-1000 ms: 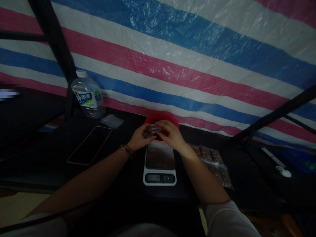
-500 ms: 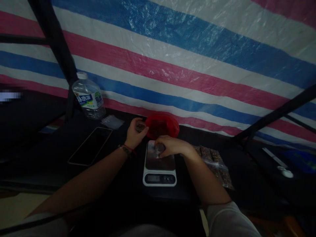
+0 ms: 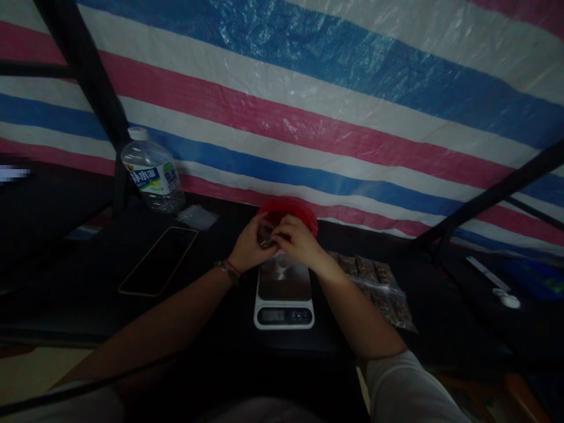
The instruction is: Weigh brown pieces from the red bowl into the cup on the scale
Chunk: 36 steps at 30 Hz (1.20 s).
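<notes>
Over the far end of the kitchen scale (image 3: 284,285), my hands meet in front of the red plastic container (image 3: 311,214). My left hand (image 3: 251,244) is closed round a small see-through plastic packet (image 3: 265,234) that looks dark inside; whether it is a bag or a little box is unclear. The bent fingers of my right hand (image 3: 297,241) are pinched together at the packet's right edge. Below them, a small clear round thing (image 3: 282,262), perhaps a cup, rests on the scale's metal plate. The red container's contents are hidden behind my hands.
Filled zip bags (image 3: 379,288) lie beside my right forearm. On the left are a phone (image 3: 158,261), a flat clear bag (image 3: 198,217) and a large plastic bottle (image 3: 154,173). Striped sheeting (image 3: 308,123) hangs behind, with dark frame bars (image 3: 493,197) at both sides.
My right hand has lifted off the scale plate and moved forward to the packet. My left hand has shifted right with the packet. The clear round thing stays on the plate.
</notes>
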Each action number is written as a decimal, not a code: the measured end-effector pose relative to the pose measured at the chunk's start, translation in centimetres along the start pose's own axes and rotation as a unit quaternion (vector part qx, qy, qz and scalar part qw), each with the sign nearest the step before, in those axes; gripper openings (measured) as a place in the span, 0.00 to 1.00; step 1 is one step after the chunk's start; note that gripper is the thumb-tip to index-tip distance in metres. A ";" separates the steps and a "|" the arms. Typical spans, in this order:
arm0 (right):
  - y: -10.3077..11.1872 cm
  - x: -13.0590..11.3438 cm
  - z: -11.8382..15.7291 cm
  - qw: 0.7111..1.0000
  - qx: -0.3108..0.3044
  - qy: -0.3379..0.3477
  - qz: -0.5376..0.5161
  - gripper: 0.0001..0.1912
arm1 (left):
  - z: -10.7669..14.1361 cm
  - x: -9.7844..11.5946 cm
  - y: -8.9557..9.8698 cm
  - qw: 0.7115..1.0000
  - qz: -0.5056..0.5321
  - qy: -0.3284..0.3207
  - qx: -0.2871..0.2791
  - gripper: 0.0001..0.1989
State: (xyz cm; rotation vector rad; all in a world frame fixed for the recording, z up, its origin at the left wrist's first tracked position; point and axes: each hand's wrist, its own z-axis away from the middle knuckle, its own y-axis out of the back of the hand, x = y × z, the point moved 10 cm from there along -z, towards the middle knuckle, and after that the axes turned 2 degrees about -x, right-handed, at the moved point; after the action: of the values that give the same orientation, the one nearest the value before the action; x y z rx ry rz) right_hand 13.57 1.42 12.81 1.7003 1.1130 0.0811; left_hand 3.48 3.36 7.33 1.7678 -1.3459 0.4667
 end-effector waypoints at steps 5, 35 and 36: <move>4.3 1.1 0.2 0.995 0.091 -0.010 0.044 0.08 | -0.1 -1.1 0.6 0.995 0.097 -0.026 0.006 0.45; 0.1 7.3 1.2 0.940 0.135 -0.206 -0.236 0.09 | -0.2 -5.1 0.0 0.951 0.247 0.183 0.039 0.21; 0.0 7.3 1.2 0.940 0.138 -0.206 -0.235 0.09 | -0.2 -5.2 0.1 0.949 0.250 0.186 0.045 0.20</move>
State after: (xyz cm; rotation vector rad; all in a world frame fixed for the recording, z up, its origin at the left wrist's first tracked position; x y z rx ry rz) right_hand 18.35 5.69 9.04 1.5436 1.2121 -0.7312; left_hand 1.58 6.66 3.80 1.3006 -1.5017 1.0967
